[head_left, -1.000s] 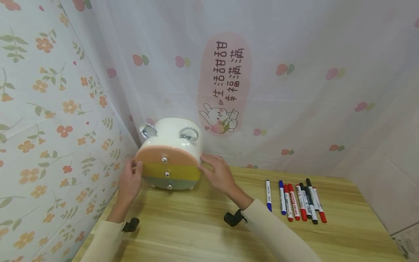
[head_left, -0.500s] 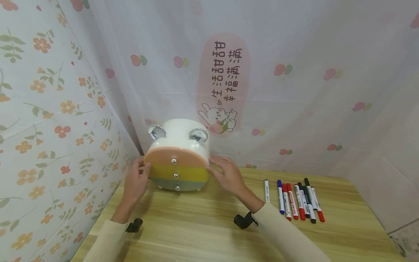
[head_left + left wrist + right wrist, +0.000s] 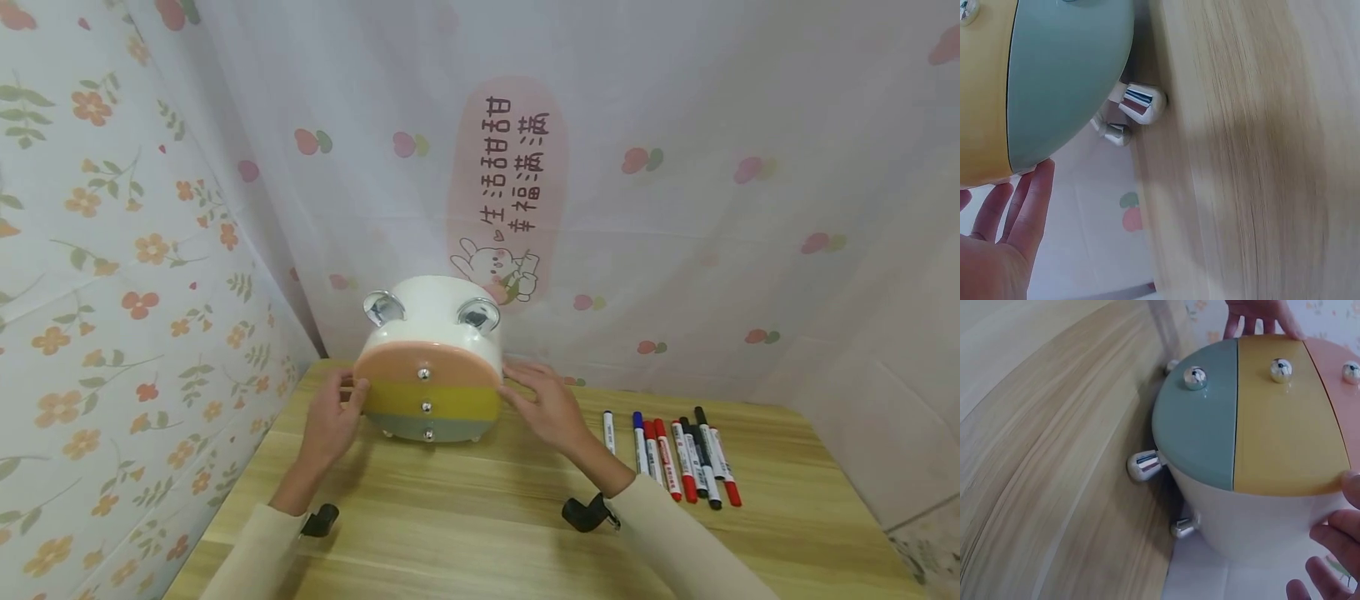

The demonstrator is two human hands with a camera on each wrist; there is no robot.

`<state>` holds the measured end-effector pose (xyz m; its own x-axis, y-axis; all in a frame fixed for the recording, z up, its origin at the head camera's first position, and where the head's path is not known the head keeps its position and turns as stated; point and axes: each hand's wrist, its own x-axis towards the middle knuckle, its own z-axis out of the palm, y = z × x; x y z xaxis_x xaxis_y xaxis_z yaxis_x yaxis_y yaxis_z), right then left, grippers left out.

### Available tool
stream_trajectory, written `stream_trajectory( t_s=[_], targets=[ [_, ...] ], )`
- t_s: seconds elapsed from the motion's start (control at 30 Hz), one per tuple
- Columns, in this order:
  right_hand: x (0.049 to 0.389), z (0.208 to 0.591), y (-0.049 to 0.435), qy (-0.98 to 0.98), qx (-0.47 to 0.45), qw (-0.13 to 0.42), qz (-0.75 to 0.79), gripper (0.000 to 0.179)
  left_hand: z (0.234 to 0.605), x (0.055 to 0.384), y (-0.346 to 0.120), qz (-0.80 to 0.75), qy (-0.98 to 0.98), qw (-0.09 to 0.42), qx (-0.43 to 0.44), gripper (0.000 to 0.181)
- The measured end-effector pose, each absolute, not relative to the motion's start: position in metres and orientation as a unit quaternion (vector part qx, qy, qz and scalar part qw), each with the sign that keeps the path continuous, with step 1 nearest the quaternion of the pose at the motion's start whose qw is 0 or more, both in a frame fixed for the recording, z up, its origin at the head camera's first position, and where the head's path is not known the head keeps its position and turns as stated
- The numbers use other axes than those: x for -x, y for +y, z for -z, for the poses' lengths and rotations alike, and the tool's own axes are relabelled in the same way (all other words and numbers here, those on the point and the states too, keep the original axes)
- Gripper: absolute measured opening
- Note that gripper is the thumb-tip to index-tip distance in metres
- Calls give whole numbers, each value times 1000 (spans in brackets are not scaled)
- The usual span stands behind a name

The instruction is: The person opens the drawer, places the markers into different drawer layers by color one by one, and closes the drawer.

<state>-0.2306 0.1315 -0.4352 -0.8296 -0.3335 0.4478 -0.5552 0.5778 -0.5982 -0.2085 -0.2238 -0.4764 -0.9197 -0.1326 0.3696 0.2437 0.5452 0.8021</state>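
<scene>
A small rounded drawer cabinet point(image 3: 426, 392) stands at the back of the table, with a white shell, silver ball knobs and two round silver ears on top. Its drawer fronts are orange, yellow and grey-green. My left hand point(image 3: 330, 421) holds its left side, thumb near the front edge. On the opposite side my right hand point(image 3: 551, 408) grips it, thumb at the front rim and fingers along the white shell point(image 3: 1260, 525). Short silver feet point(image 3: 1145, 465) show beneath it in the right wrist view. All drawers look closed.
Several markers point(image 3: 686, 458) in blue, red and black lie side by side on the wooden table point(image 3: 465, 533), right of the right hand. A printed white curtain point(image 3: 360, 192) hangs close behind the cabinet, and a floral one point(image 3: 97, 333) borders the left.
The cabinet has shifted to the right along the back of the table, and both hands have moved with it, keeping their places on its sides. The drawers look the same.
</scene>
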Motion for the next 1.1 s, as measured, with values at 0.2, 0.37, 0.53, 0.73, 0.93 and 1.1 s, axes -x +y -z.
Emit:
stream_trajectory(
  t_s=[0.2, 0.37, 0.53, 0.73, 0.93, 1.1],
  targets=[
    [228, 434, 145, -883, -246, 143, -372, 40, 479, 211, -214, 476, -854, 204, 55, 32],
    [224, 433, 159, -890, -230, 128, -373, 40, 481, 214, -206, 489, -843, 208, 86, 27],
    [221, 433, 170, -889, -225, 139, -373, 40, 481, 215, -197, 482, -846, 204, 100, 27],
    [220, 435, 183, -889, -221, 143, -374, 38, 478, 216, -188, 480, -853, 178, 99, 29],
    [217, 434, 198, -891, -211, 131, -381, 38, 480, 216, -177, 488, -851, 160, 109, 27],
    [214, 434, 209, -891, -196, 128, -389, 38, 482, 216, -168, 502, -840, 160, 126, 26]
  ],
)
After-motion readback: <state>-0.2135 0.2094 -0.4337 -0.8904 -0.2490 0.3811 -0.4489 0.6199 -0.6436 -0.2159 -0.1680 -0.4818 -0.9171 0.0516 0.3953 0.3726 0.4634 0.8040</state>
